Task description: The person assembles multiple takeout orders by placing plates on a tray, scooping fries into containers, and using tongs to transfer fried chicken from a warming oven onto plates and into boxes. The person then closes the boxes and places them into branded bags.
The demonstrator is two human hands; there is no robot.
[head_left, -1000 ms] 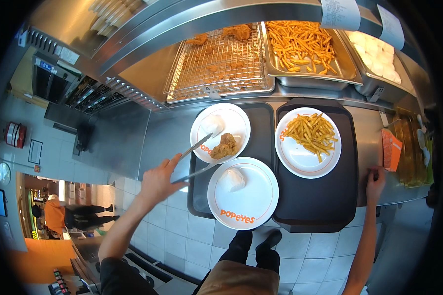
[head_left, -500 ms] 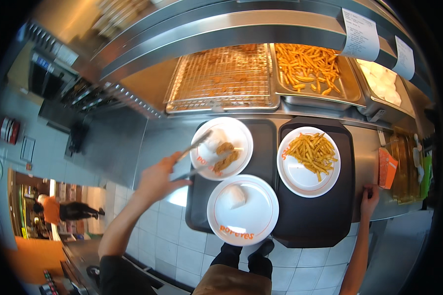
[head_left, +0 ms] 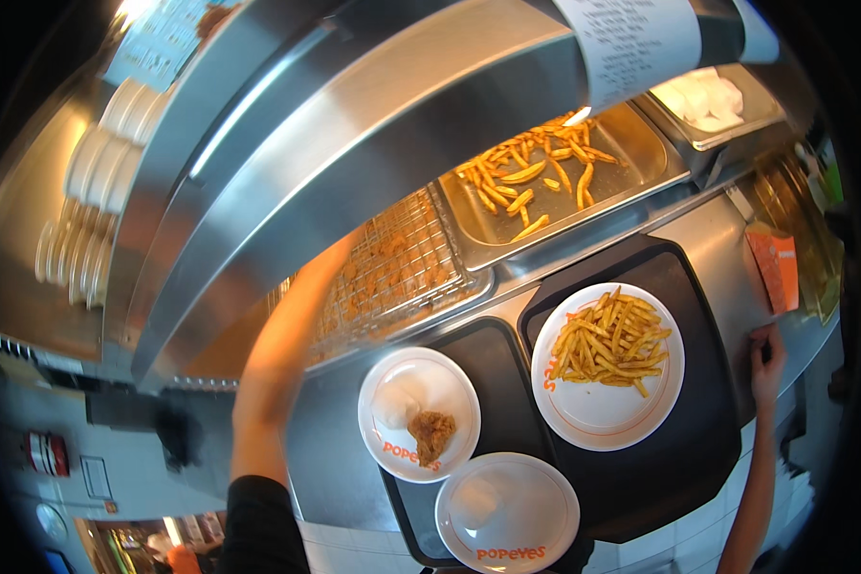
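Note:
My left arm [head_left: 275, 359] reaches up under the metal shelf, over the wire rack [head_left: 392, 263] in its tray. The shelf hides my left hand's fingers and anything in them. Curled and closed, my right hand [head_left: 763, 354] rests at the counter's edge, below an orange carton [head_left: 773, 268]. On the left tray [head_left: 488, 383], a white plate [head_left: 373, 387] bears a white mound [head_left: 397, 404] and a piece of fried chicken [head_left: 433, 438]. A second plate [head_left: 531, 531] in front holds another white mound [head_left: 475, 502]. Fries [head_left: 607, 344] lie on a plate [head_left: 593, 426] upon the right tray [head_left: 694, 383].
The metal shelf [head_left: 354, 124] overhangs the rack, with a paper slip [head_left: 631, 43] hanging from it. Behind the trays stand a pan of fries [head_left: 651, 158] and a pan of white mounds [head_left: 703, 100]. Stacked plates [head_left: 105, 167] are at the far left.
My left hand, which held tongs over the left plate, has moved up and away under the shelf. The head view has shifted and tilted. My right hand stays by the counter edge.

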